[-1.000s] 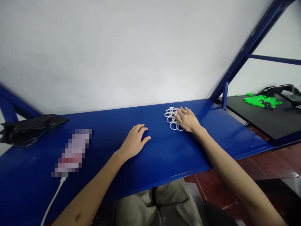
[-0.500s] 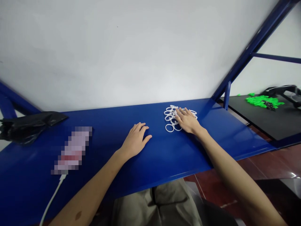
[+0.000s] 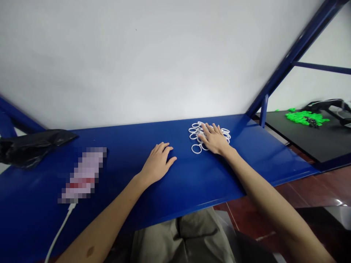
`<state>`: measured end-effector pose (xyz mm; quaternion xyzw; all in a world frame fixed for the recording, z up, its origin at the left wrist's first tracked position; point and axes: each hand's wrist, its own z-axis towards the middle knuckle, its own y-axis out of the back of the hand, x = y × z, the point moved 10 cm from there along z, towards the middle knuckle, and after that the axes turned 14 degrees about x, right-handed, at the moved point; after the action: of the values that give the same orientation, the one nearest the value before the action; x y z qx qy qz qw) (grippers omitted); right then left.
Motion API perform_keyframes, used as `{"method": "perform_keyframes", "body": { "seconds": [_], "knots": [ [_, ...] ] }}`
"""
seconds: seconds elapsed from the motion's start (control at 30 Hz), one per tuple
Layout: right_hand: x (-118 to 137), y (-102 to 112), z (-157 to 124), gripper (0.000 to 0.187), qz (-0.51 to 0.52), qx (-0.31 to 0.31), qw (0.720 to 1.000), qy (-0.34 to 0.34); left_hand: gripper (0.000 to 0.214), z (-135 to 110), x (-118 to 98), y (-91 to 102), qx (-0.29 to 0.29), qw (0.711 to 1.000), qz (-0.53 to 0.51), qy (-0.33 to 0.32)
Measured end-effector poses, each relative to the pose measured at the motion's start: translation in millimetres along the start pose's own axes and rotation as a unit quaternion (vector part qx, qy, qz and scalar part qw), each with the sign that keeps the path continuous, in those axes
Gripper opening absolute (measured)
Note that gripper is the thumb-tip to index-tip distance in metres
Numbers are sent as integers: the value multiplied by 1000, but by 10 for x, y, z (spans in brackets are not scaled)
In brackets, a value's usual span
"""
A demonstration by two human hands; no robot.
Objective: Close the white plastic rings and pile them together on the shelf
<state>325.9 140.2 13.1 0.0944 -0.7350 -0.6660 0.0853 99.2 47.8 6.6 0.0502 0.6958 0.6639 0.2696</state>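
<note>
Several white rings (image 3: 196, 148) lie in a loose cluster on the blue tabletop (image 3: 189, 182), right of the middle. Spread flat over them is my right hand (image 3: 215, 140), fingers apart, covering part of the cluster. Whether the rings are linked to one another I cannot tell. My left hand (image 3: 157, 162) rests on the tabletop to the left of the rings, apart from them, with fingers stretched out and the thumb away from them. It holds nothing.
At the left lie a black plastic bag (image 3: 35, 146) and a blurred-out flat object (image 3: 85, 171) with a white cable (image 3: 59, 230). Blue frame bars (image 3: 290, 60) rise at the right. Beyond them, a black table (image 3: 298, 138) bears bright green pieces (image 3: 304, 117). A white wall (image 3: 164, 65) stands behind.
My right hand has shifted slightly left across the rings, and some rings have moved a little with it, showing more at its right side. My left hand stays where it was.
</note>
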Motion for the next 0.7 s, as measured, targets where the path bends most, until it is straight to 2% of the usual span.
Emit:
{"method": "perform_keyframes", "body": {
  "seconds": [0.13,0.23,0.47,0.57,0.7],
  "knots": [
    [-97,4,66,70,-8,-1,1000,-7,39,2,3,-3,9,1000,0,9],
    [-211,-20,35,69,-8,-1,1000,-23,40,4,-5,-1,13,1000,1,11],
    [3,-8,44,72,-20,-24,999,19,41,8,-2,-11,17,1000,11,10],
    [-87,-1,63,69,-31,-29,999,-2,42,8,-1,-16,22,1000,15,11],
    [-181,-59,20,73,-11,0,1000,-19,44,11,-17,-20,28,999,25,10]
  ]
}}
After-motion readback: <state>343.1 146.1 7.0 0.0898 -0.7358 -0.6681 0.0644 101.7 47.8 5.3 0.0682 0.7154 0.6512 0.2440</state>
